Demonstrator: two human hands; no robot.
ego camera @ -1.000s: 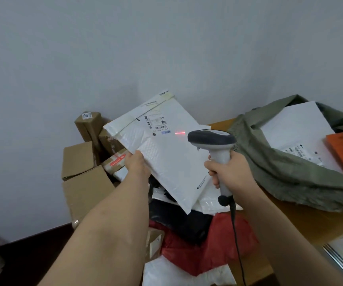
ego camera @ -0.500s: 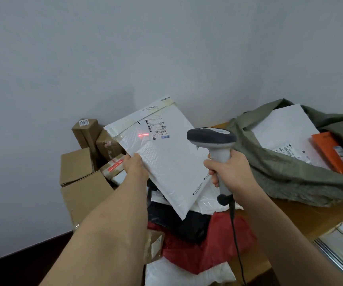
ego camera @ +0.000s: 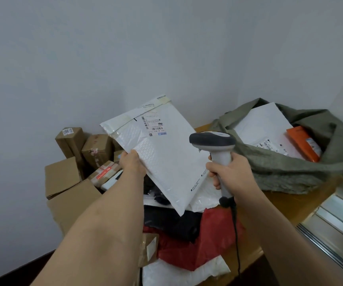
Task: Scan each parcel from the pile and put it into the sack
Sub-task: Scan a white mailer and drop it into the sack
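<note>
Parcels are lying heaped on the left half of the desk (ego camera: 302, 201), largest things first: the olive sack (ego camera: 286, 172) is slumping open at the right end, its mouth facing the person, presumably so scanned items can be dropped straight in; two parcels are already showing inside it — a white flat mailer (ego camera: 263, 129) and an orange packet (ego camera: 302, 143). The pile (ego camera: 178, 230) itself is spreading from the wall toward the camera; at its back some five brown cardboard boxes (ego camera: 63, 176) are stacking against one another, though the exact count is hard to tell where they overlap; in front, a red soft bag (ego camera: 214, 242), a black bag (ego camera: 172, 223) and at least one more white mailer (ego camera: 178, 273) are lying flat.

One parcel is being held up above the pile: a white padded envelope (ego camera: 166, 162), tilted with its label (ego camera: 154, 125) facing the camera and toward the scanner, evidently so the barcode can be read; the left hand (ego camera: 132, 165) is pinching its lower left edge, thumb on the front face. The right hand (ego camera: 233, 172) is curling firmly round the grip of the single grey barcode scanner (ego camera: 212, 141), whose dark head is pointing at the envelope — no red beam is showing on the label just now. A black cable (ego camera: 236, 234) is trailing down from the scanner's base across the desk edge.
</note>
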